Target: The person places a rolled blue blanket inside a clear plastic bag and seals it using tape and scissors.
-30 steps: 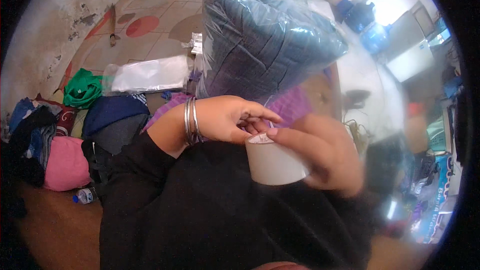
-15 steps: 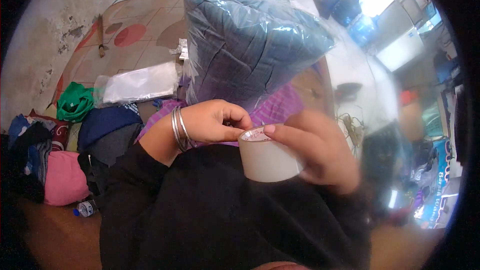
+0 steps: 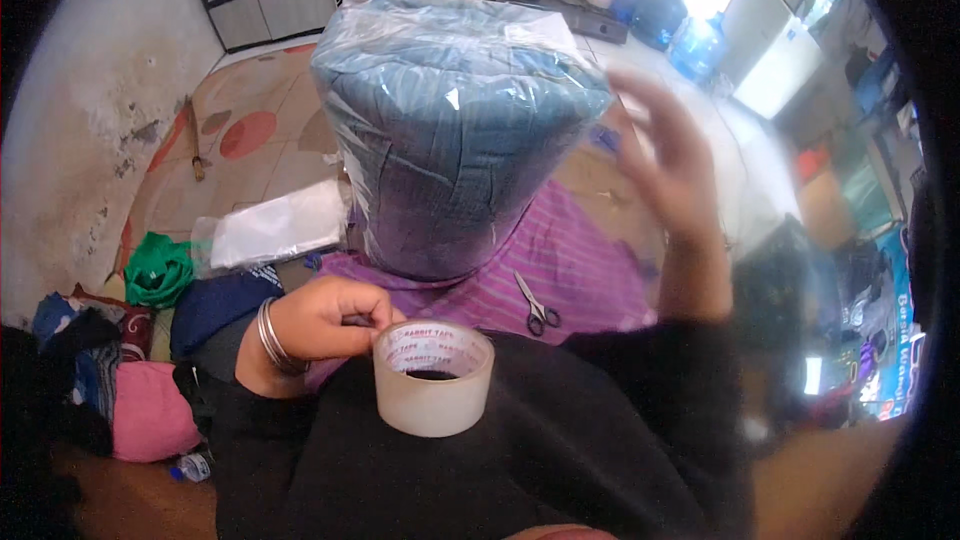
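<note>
Towering over the upper middle of the frame, a wrapped bundle (image 3: 450,140) of folded blue fabric stands upright in clear plastic, its foot on a striped purple cloth (image 3: 590,250). It is probably heavy and bulky yet soft, with a slick film that would let a light grip slide; palms low on both sides look the surer hold, as thin plastic pulled at a corner could tear. The bundle lies beyond the left hand (image 3: 335,318) and to the left of the right hand (image 3: 670,155). The latter, raised at the bundle's upper right corner, has its fingers loosely parted with nothing visible in them; blur hides whether they touch the plastic. The left hand, lower and left of centre, pinches the upper left rim of a tape roll (image 3: 435,408) at lower centre, which should be light, stiff, smooth-sided and best held by that rim. Smallest, black-handled scissors (image 3: 538,310) lie on the cloth, between the roll and the right forearm
</note>
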Motion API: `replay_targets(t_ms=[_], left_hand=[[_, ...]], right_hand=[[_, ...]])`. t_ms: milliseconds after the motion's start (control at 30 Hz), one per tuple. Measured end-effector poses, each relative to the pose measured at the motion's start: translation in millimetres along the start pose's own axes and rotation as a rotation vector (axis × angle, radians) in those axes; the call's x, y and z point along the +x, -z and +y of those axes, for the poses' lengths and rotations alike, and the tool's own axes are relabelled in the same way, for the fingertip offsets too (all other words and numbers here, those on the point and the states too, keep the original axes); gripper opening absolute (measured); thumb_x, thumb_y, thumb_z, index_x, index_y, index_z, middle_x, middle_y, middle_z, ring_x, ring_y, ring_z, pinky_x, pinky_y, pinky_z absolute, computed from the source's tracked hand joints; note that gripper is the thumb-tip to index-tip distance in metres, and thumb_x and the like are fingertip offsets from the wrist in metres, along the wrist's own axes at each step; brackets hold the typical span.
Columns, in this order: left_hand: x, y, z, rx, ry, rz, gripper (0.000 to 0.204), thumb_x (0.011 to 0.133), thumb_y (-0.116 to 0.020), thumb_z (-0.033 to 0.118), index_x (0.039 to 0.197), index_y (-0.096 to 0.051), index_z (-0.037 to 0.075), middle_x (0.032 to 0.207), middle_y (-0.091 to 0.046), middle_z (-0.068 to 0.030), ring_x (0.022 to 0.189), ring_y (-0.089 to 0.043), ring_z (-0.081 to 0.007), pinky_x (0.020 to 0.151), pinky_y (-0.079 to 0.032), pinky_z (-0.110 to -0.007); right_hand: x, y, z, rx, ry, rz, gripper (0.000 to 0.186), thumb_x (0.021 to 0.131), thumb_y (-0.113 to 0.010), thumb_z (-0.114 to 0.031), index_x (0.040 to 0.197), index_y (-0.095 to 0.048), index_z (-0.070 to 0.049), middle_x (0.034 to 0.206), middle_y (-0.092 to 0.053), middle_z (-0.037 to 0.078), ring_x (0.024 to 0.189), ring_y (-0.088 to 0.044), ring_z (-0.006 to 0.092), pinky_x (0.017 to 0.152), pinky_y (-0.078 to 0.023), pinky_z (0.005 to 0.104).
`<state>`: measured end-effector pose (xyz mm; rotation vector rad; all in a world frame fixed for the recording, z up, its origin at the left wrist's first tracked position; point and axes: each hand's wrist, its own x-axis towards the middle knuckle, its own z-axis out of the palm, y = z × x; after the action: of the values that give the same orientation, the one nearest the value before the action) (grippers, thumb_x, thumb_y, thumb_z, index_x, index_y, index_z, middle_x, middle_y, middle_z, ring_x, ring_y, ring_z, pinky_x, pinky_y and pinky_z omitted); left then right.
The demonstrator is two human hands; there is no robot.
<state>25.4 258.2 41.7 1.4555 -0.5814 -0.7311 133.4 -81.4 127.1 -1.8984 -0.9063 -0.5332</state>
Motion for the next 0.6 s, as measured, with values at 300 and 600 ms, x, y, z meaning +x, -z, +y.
replay_targets(t_ms=[300,600], left_hand=[[-23.9,2.6,-15.3,-0.1,-0.006,0.067,0.002,0.084,-0.055,-0.003,0.085,-0.054,-0.001,0.105,-0.062,-0.014,0.1,-0.056,-0.0172,0.087,-0.042,-0.031],[-12.2,12.1,-12.2,-0.175,0.034,0.141,0.005,0.082,-0.058,-0.001,0.086,-0.055,-0.001,0.103,-0.063,-0.014,0.097,-0.057,-0.0175,0.087,-0.044,-0.031]], right_hand=[[26.3,-16.7,96.4,0.047,-0.027,0.054,0.031,0.084,-0.056,-0.011,0.114,-0.062,-0.004,0.121,-0.058,0.015,0.116,-0.051,0.0242,0.098,-0.038,0.0335],[3.6,-9.2,77.4,-0.267,0.265,0.156,0.023,0.082,-0.055,-0.005,0.102,-0.066,-0.002,0.112,-0.061,0.016,0.113,-0.055,0.028,0.096,-0.041,0.0362]])
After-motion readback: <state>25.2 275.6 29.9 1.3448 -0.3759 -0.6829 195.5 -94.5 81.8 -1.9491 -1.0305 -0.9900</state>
